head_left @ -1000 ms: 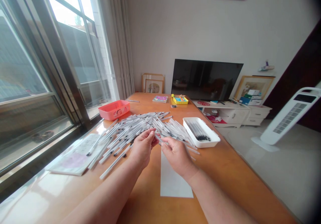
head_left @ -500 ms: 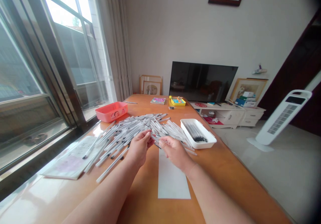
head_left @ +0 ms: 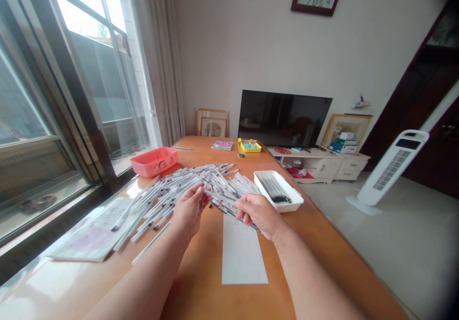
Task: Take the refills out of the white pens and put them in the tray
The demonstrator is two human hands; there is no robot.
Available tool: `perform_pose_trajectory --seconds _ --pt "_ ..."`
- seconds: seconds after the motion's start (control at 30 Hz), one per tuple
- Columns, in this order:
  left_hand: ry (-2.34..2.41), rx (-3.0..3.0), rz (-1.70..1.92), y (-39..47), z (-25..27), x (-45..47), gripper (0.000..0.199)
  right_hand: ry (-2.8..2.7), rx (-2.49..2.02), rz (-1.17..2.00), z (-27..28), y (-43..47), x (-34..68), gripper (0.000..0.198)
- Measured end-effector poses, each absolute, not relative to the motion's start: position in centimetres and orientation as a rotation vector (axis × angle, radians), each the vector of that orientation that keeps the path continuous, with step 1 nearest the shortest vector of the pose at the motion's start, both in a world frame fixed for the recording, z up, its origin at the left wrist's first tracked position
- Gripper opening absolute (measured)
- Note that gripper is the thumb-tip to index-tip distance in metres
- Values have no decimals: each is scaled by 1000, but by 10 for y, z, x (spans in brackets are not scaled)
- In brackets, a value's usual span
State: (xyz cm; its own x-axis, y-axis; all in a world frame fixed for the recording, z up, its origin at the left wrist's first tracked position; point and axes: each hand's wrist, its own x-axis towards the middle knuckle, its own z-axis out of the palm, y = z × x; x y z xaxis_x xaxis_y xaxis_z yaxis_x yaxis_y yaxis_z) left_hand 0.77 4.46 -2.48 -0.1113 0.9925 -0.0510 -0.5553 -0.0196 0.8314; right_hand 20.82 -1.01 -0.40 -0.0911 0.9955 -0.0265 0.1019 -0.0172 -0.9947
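Observation:
My left hand (head_left: pixel 190 207) is closed in a pinch on a thin pen, whose dark tip shows above the fingertips. My right hand (head_left: pixel 257 213) is closed too, its fingers curled round a slim pen with a dark end poking out below. Clear and dark thin lengths cross the gap between the hands; which belong to the held pens and which lie behind is hard to tell. Just beyond the hands spreads a loose pile of clear pens (head_left: pixel 179 186), several with black ends. Under the right hand lies a white paper strip (head_left: pixel 244 258).
A white tray (head_left: pixel 297 204) holding a row of black-ended pens (head_left: pixel 274 188) stands right of the pile. At the left are a pink basket (head_left: pixel 154 163) and a booklet (head_left: pixel 86 241) partly under pens. Farther back lie a yellow box (head_left: pixel 250 146) and a colourful book (head_left: pixel 222 145).
My hands have moved apart, the right one going right and the left one slightly left. More of the thin lengths between them now shows. The view has shifted a little.

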Motion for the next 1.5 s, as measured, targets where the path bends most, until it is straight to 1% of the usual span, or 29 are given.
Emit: perform_pose_trajectory --seconds 0.1,0.17,0.27,0.37,0.5,0.6,0.83,1.3,1.4,1.5 --pt "883 724 1487 46 -25 7 45 -1294 -1236 1153 -1 -7 216 24" --pt "926 766 1485 47 -26 6 51 -1213 -1231 1034 -1 -1 228 26" --pt "986 846 1502 48 -27 3 51 -1085 -1331 670 -4 11 256 30" --pt "1039 881 1504 50 -29 2 50 -990 -1602 283 -8 19 282 29" --pt "1082 907 1469 52 -33 -1 47 -1000 -1962 59 -11 21 300 26" --pt "1106 914 1456 54 -35 -2 46 -1041 -2110 -60 -13 22 302 25" --pt "1129 934 1431 54 -35 -3 47 -1083 -2275 -109 -20 26 301 25" --pt "1125 922 1451 56 -38 -4 47 -1182 -2280 -36 -19 24 303 30" --pt "1124 903 1463 57 -36 -5 46 -1161 -2242 -62 -17 23 300 29" --pt "1109 889 1483 56 -33 -8 45 -1172 -2099 -147 -15 21 294 29"
